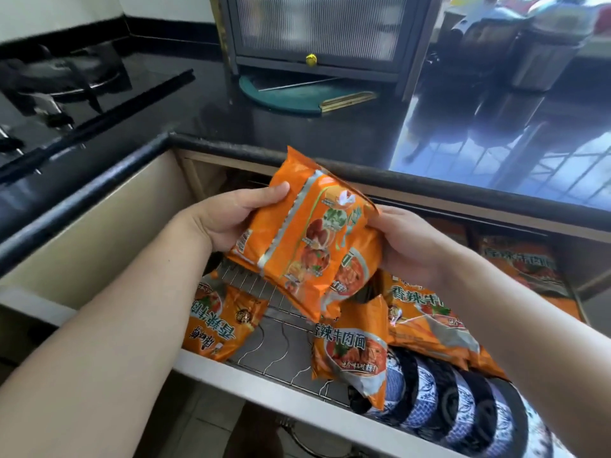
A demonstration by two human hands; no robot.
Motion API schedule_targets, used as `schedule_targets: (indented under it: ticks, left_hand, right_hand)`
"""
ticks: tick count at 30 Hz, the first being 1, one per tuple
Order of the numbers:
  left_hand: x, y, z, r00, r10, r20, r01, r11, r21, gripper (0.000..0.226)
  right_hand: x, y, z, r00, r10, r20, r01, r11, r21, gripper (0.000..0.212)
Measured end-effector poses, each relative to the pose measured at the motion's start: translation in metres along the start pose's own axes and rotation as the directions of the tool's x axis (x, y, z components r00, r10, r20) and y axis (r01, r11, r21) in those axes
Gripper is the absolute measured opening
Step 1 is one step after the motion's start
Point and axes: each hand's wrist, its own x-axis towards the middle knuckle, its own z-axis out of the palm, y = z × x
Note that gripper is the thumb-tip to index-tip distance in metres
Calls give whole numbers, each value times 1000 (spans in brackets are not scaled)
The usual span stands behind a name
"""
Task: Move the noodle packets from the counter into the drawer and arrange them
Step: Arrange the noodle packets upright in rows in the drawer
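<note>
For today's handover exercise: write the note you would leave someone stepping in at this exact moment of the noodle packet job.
Left hand and right hand: both gripping a stack of orange noodle packets above the open drawer.
Done: several packets already lie loose on the wire rack, one at left, others at right, beside blue-and-white bowls.
Left: set the held stack down, then tidy all packets. No packets visible on the counter.

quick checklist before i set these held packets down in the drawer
1. Grip: left hand and right hand both clasp the held packets: ok.
2. Drawer open: ok.
3. Free spot: bare wire rack between the left packet and the middle packet: ok.
4. Bowls stand on edge at the front right, the middle packet leaning on them: not ok.
5. More packets left on the counter: none in view; cannot tell.
</note>
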Motion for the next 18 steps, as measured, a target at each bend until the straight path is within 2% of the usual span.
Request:
schedule_targets:
  ticks: [2, 4, 5, 6, 7, 8, 9, 10, 11, 13, 15, 16, 18]
  left_hand:
    - [-6, 3, 0, 1000, -6, 8, 6, 1000, 19, 73]
    - [-14, 6, -4, 997, 81, -3, -81, 996, 24, 69]
    - [-19, 9, -6, 989, 143, -20, -143, 990, 20, 67]
    - [-25, 12, -8, 976, 211, -56, -211, 977, 5, 64]
    - [-29, 14, -11, 955, 275, -109, -280, 960, -28, 63]
    - [-32, 16, -13, 930, 324, -173, -340, 938, -69, 63]
    - [-33, 17, -16, 903, 360, -236, -393, 913, -112, 66]
    - [-32, 18, -20, 875, 385, -293, -440, 886, -150, 68]
    - [-30, 19, -22, 849, 409, -334, -483, 857, -181, 67]
    - [-27, 19, -21, 801, 434, -411, -552, 802, -227, 53]
    - [-24, 19, -17, 770, 427, -475, -583, 773, -251, 45]
    - [-23, 18, -14, 755, 429, -496, -601, 756, -261, 47]
    - [-23, 19, -9, 729, 443, -521, -634, 723, -273, 52]
  right_hand:
    - [1, 2, 1, 999, 17, 44, -18, 1000, 19, 49]
    - [8, 5, -2, 999, 42, 33, -46, 993, 112, 64]
    - [13, 8, -3, 999, 31, -26, -29, 998, 62, 64]
    - [17, 13, -3, 994, 3, -106, -18, 990, -137, 64]
    - [19, 18, -1, 990, -44, -136, -26, 880, -474, 56]
    - [20, 24, 3, 995, -49, -84, -37, 602, -797, 47]
    - [19, 33, 9, 1000, 24, 3, -3, 250, -968, 41]
    - [20, 44, 15, 992, 110, 65, 69, -33, -997, 42]
    - [22, 55, 20, 981, 181, 77, 109, -178, -978, 54]
    - [32, 76, 23, 976, 214, 39, 98, -273, -957, 79]
    - [48, 89, 22, 971, 238, -4, 83, -354, -932, 75]
    - [54, 90, 23, 965, 261, -15, 84, -364, -928, 71]
    - [56, 79, 25, 949, 315, 5, 93, -267, -959, 81]
